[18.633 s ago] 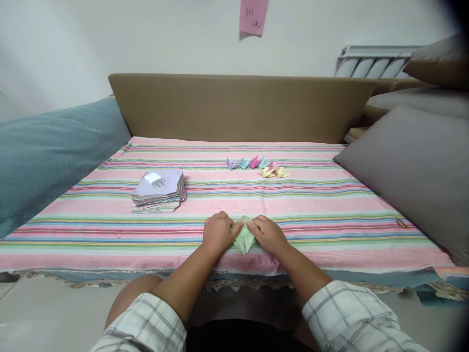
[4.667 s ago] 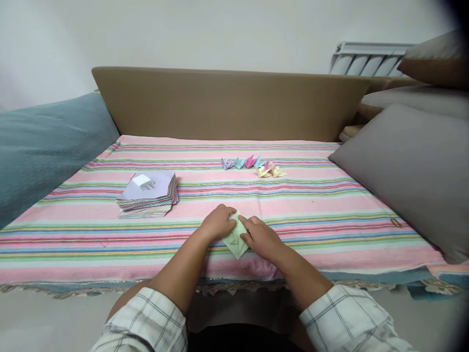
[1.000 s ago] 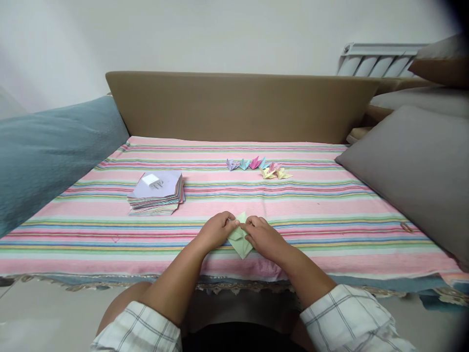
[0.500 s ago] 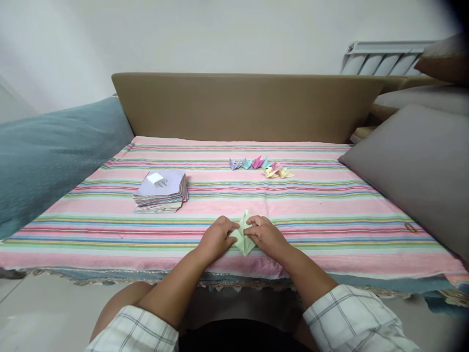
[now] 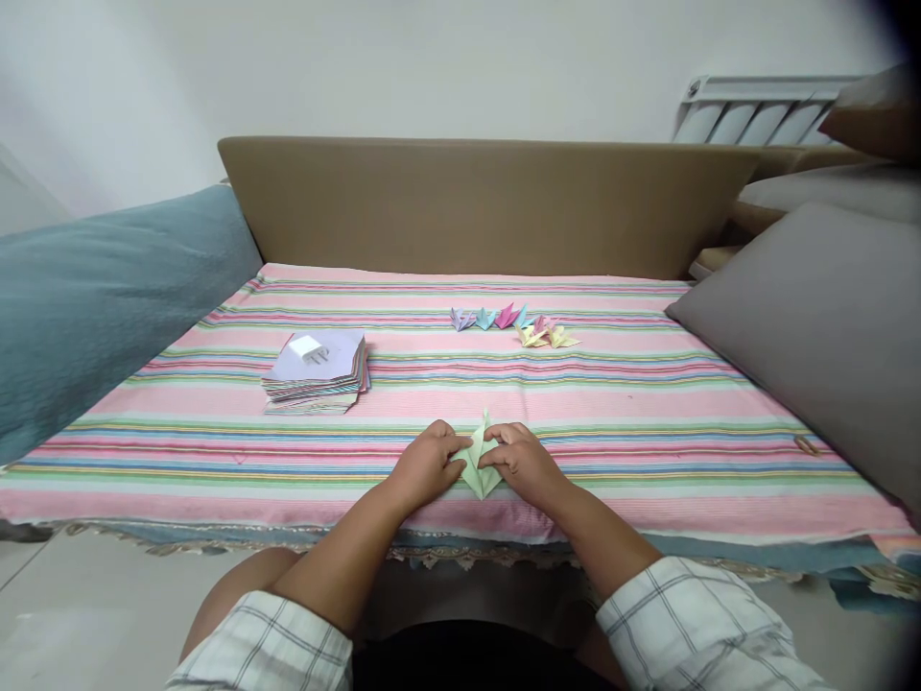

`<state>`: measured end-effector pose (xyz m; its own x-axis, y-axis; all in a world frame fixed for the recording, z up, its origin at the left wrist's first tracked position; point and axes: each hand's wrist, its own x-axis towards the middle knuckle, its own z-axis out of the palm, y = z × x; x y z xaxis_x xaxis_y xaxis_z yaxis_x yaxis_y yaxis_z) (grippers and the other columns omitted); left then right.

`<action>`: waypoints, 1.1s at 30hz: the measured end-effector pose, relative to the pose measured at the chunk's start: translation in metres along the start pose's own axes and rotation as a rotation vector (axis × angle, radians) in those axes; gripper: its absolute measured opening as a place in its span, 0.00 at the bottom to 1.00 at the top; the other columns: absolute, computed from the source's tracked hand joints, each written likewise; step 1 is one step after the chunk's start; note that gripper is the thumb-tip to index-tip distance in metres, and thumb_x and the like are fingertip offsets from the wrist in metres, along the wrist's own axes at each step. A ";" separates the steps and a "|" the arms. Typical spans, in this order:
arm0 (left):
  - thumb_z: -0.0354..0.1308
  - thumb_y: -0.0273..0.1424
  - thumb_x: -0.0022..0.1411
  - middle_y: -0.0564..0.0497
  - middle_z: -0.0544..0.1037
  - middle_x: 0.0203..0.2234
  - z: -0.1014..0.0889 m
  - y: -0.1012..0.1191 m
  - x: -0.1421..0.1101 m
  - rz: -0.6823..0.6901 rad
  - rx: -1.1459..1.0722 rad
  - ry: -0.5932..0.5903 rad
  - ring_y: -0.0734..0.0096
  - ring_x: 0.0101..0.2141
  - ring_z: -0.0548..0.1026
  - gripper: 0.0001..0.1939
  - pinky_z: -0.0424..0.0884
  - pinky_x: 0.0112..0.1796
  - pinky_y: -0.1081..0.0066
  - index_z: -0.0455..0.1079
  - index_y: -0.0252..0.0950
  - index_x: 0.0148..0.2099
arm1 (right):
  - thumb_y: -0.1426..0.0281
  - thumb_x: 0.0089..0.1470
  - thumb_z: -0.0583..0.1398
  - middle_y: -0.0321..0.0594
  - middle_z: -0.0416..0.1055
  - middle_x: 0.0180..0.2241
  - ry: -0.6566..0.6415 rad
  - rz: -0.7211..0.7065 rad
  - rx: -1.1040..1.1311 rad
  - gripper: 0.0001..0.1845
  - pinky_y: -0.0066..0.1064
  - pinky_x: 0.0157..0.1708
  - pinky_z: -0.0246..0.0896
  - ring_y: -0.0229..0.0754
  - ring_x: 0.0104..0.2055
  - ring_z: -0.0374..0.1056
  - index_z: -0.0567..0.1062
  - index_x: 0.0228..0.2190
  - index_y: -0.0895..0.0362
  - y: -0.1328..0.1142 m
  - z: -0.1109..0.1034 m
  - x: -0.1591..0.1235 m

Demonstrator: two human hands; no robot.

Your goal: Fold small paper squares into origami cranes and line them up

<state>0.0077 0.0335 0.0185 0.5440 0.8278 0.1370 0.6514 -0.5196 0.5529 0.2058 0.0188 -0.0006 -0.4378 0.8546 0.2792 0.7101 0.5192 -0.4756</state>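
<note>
A pale green sheet of origami paper [image 5: 481, 480], folded into a pointed diamond, lies on the striped cloth near its front edge. One narrow tip of it points away from me. My left hand [image 5: 430, 464] grips its left side between thumb and fingers. On the other side my right hand [image 5: 524, 464] has its thumb and fingertips closed on the paper's right flap. The fingers cover part of the folds.
Several folded paper cranes [image 5: 506, 317] in purple, blue, pink and yellow stand farther back. A stack of coloured paper [image 5: 317, 379] with a white plug adapter [image 5: 308, 347] on top sits left. A grey cushion [image 5: 806, 355] bounds the right, a blue armrest [image 5: 122, 288] the left.
The fingers of my right hand have shifted slightly on the paper's right flap. Both hands stay in nearly the same place, and the whole view has moved up a little.
</note>
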 end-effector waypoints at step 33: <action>0.51 0.33 0.61 0.48 0.67 0.31 0.022 0.002 -0.005 0.049 0.098 0.229 0.68 0.35 0.67 0.14 0.67 0.36 0.69 0.72 0.38 0.47 | 0.82 0.46 0.55 0.40 0.68 0.38 0.017 0.017 0.043 0.16 0.36 0.42 0.57 0.43 0.41 0.60 0.77 0.31 0.53 -0.006 0.001 -0.001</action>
<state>0.0180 0.0238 0.0007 0.4491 0.8219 0.3506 0.6817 -0.5688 0.4602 0.2014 0.0152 0.0010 -0.4157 0.8638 0.2847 0.6932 0.5036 -0.5156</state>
